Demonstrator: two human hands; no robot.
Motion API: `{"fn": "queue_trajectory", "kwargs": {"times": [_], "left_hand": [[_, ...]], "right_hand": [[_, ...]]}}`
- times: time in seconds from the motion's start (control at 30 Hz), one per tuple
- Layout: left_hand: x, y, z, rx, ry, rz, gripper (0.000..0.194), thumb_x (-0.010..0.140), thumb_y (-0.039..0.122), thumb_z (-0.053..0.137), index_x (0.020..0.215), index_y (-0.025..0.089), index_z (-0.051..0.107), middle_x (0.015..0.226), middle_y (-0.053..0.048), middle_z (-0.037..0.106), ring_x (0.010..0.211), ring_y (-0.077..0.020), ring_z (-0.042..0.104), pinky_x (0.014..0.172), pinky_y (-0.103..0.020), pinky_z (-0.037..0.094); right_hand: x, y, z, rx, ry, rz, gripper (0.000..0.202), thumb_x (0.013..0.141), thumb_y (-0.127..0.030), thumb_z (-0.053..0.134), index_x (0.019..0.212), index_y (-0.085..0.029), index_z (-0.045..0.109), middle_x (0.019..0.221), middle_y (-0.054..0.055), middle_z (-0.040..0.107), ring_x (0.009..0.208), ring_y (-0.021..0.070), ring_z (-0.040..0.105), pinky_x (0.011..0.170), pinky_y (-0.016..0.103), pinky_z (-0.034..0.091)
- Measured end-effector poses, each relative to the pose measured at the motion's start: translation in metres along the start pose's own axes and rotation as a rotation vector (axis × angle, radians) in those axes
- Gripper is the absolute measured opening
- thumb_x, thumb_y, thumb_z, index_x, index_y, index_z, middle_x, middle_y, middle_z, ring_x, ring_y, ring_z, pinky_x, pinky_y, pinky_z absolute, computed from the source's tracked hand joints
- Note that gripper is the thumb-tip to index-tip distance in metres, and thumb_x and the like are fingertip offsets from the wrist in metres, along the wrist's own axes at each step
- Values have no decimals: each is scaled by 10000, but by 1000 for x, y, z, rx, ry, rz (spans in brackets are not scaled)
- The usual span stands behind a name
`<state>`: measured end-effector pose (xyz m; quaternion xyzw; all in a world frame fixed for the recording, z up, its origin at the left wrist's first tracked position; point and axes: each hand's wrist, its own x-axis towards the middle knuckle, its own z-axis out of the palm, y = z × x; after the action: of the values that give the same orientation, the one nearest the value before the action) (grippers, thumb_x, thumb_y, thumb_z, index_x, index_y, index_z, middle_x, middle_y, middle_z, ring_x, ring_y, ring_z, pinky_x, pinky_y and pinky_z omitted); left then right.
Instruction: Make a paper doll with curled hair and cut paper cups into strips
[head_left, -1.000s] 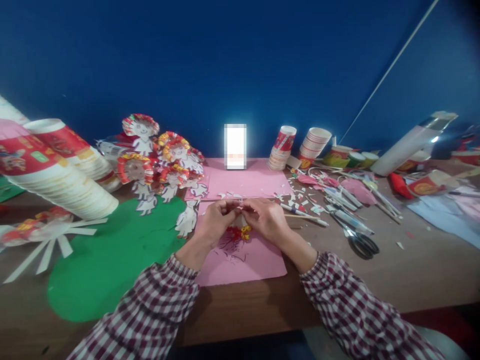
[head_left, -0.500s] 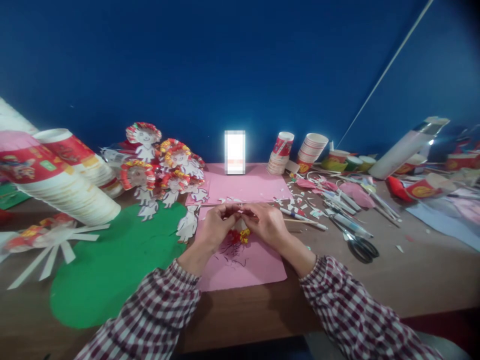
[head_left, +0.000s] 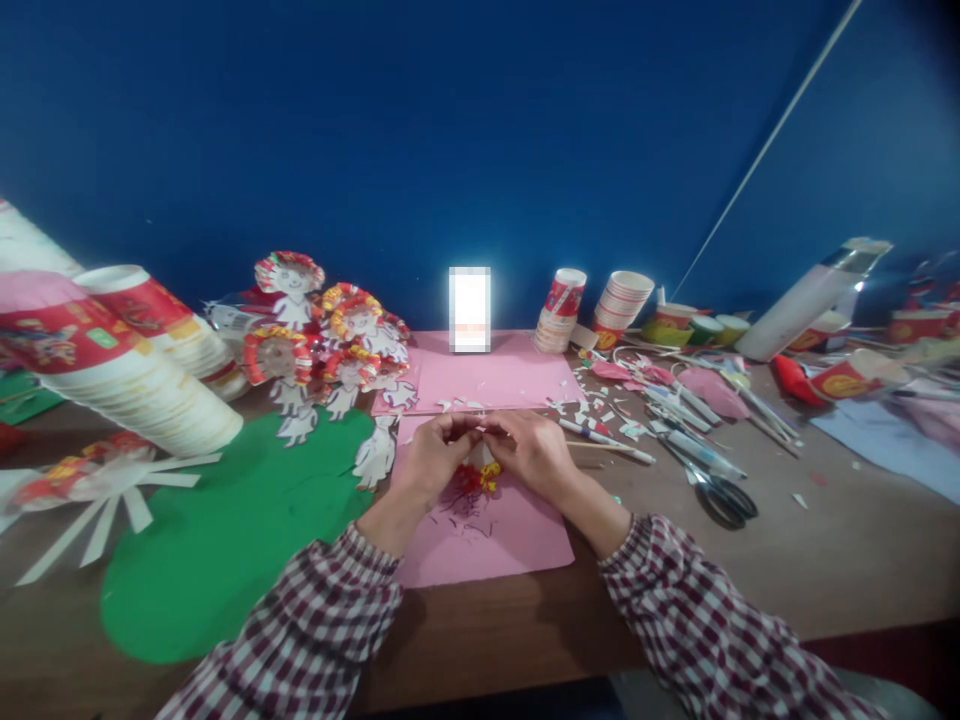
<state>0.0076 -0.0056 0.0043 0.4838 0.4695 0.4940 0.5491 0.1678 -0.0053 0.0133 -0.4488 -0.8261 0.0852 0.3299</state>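
Note:
Over the pink sheet [head_left: 517, 540], my left hand [head_left: 435, 462] and my right hand [head_left: 534, 448] meet with thumbs and fingertips pinched together. Between them they grip a small paper cup craft [head_left: 487, 476], whose red and yellow curled strips hang out below the fingers. Most of its pale part is hidden behind the fingers. Dark pen-like marks show on the sheet under it. Just left of my left hand lies a white paper cutout figure [head_left: 376, 452]. A pen [head_left: 600, 438] and a thin stick lie beside my right hand.
Finished-looking paper figures with curled rims [head_left: 352, 315] crowd the left, behind a green sheet [head_left: 232, 550]. Stacked paper cups [head_left: 142, 370] lean at far left; more cups [head_left: 561, 315] stand at the back. Scissors [head_left: 724, 500], pens and paper scraps [head_left: 600, 405] lie right.
The whole view has shifted very slightly. Both hands keep nearly the same pose around the paper cup craft, and its curled strips have turned only a little, if at all.

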Motion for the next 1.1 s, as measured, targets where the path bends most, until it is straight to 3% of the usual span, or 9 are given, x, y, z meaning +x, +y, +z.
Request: {"fn": "queue_trajectory", "kwargs": {"times": [1.1], "left_hand": [[3,-7,-3,32,-15,35,209,664,226,688,857,147,697,831,-51,709,765,-160,636,709,-257,483]], "right_hand": [[1,-3,-3,1,4,-15,168,835,-195,583,990,-221,644,968,25,709,875,161,637,768,252,456]]}}
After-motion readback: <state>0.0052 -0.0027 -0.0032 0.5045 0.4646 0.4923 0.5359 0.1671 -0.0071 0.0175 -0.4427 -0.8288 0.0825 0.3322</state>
